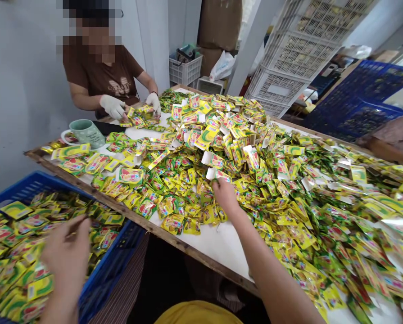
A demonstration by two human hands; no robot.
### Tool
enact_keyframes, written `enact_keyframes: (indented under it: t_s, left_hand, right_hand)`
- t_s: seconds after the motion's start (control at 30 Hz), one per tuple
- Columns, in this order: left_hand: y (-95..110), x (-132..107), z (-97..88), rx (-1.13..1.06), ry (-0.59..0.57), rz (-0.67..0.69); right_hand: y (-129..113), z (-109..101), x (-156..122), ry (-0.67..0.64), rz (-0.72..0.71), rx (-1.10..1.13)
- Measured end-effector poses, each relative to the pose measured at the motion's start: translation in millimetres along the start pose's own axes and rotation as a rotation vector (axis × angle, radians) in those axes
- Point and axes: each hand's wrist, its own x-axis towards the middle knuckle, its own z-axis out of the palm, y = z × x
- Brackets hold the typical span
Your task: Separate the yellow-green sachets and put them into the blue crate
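Observation:
My right hand reaches out over the white table and its fingertips press into a heap of small yellow-green sachets; its fingers are curled on the pile. My left hand hovers over a blue crate filled with packed sachets at my lower left. It is blurred by motion and its fingers cannot be read.
Across the table a person in a brown shirt with white gloves sorts sachets, a green mug beside them. Another person's arm shows at the right edge. White crates and blue crates stand behind.

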Motion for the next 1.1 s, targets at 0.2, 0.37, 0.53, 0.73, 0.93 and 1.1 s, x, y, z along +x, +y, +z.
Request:
enact_keyframes:
  t_s: [0.2,0.37,0.53,0.73,0.93,1.1]
  left_hand:
    - [166,-72,142.2,-0.595,-1.037,-0.073]
    - [218,-113,232.8,-0.404,-1.144,-0.020]
    - [221,-119,260.0,-0.322,-0.997,-0.042]
    - [195,-63,185.1,-0.302,-0.780,0.120]
    - [169,-51,92.3,-0.101,-0.990,0.507]
    - [175,-137,104.9,-0.201,-1.358,0.745]
  right_hand:
    - [17,3,-55,-0.006,0.134,0.287]
    - [16,41,-82,0.038,0.222,0.257]
    - [16,37,-78,0.056,0.193,0.057]
    - [19,33,-78,0.054,0.094,0.008]
    - [42,13,-94,0.204,0.025,0.364]
    - [45,-53,-118,0.310,-0.043,0.708]
